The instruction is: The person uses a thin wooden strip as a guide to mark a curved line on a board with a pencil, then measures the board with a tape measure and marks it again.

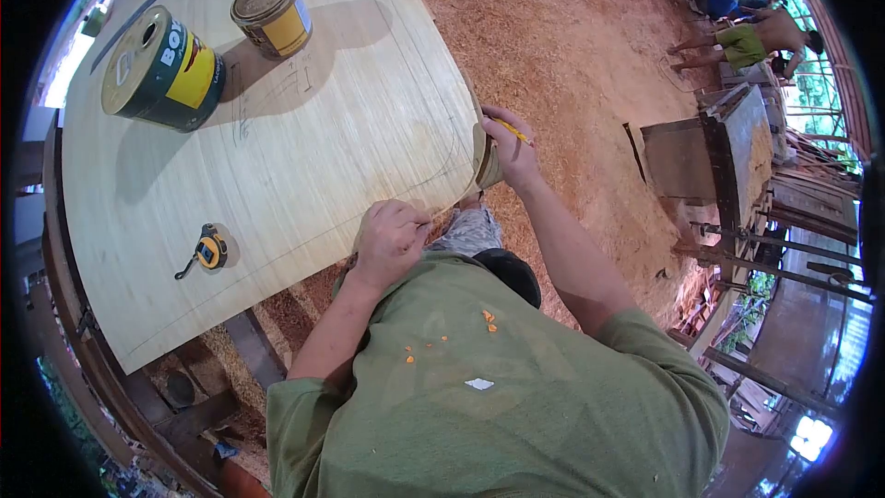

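A pale wood panel (304, 161) with pencil lines and a rounded corner spreads out before me. At its near edge lies my left hand (392, 238), fingers curled together; what they pinch, if anything, is hidden. My right hand (513, 155) is closed at the rounded corner with a yellow pencil (510, 130) in it, slanting out past the knuckles. A curved brownish piece (489, 169) shows below the corner, beside that hand. Left of my left hand, a yellow and black tape measure (211, 250) rests on the panel.
A large dark green can (166, 69) and a smaller yellow-brown can (273, 16) stand on the panel's far part. Sawdust and shavings cover the floor (562, 46). A wooden bench (728, 161) is at the right, with people (751, 41) farther back.
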Demonstrator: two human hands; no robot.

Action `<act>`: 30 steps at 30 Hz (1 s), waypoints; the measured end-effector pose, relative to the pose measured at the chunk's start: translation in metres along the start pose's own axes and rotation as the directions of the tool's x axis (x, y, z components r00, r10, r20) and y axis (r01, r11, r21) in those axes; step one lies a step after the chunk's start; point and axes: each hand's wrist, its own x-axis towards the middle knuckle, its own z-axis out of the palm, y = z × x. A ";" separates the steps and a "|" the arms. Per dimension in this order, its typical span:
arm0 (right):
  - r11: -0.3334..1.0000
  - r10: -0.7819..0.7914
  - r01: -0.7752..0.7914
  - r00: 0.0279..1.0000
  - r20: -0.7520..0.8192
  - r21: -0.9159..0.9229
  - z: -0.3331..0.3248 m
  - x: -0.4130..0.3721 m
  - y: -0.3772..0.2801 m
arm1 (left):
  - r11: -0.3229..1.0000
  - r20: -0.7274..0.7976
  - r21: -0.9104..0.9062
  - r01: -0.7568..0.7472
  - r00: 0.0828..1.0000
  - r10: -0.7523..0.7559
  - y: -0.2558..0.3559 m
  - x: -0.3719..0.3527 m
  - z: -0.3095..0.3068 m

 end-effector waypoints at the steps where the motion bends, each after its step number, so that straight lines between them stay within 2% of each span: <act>1: 1.000 0.002 -0.002 1.000 0.000 0.001 0.001 -0.001 -0.004 | 1.000 -0.002 0.009 0.003 1.000 -0.003 0.000 0.000 0.000; 4: 0.999 0.037 -0.038 0.999 -0.015 -0.029 0.003 -0.003 -0.006 | 1.000 -0.036 -0.017 0.009 0.999 -0.010 0.004 0.003 -0.001; 12: 0.997 -0.013 0.011 0.999 -0.036 -0.072 0.001 0.000 0.000 | 1.000 -0.025 -0.027 0.011 1.000 -0.011 0.004 0.004 -0.002; 16: 0.999 -0.004 0.003 0.999 -0.042 -0.033 0.004 -0.007 -0.011 | 0.999 -0.033 -0.041 0.010 0.999 -0.011 0.001 0.002 0.002; 18: 0.984 -0.096 0.089 0.994 -0.043 -0.154 0.004 -0.009 -0.014 | 0.999 -0.029 -0.041 0.019 0.999 -0.020 0.003 0.003 0.002; 19: 0.986 -0.098 0.088 0.993 -0.068 -0.139 0.003 -0.009 -0.012 | 0.999 -0.029 -0.040 0.031 0.999 -0.032 0.004 0.004 0.001; 23: 0.992 -0.109 0.106 0.993 -0.041 -0.073 0.000 -0.004 -0.001 | 0.996 -0.022 -0.048 -0.080 0.997 0.079 -0.001 0.003 0.004; 28: 0.978 -0.157 0.153 0.987 -0.017 -0.140 -0.003 -0.005 -0.001 | 0.999 -0.028 -0.039 -0.019 0.999 0.018 0.002 0.003 0.005; 30: 0.990 -0.101 0.098 0.995 -0.026 -0.101 -0.002 -0.004 0.001 | 0.999 -0.027 -0.038 -0.030 0.999 0.029 0.002 0.003 0.004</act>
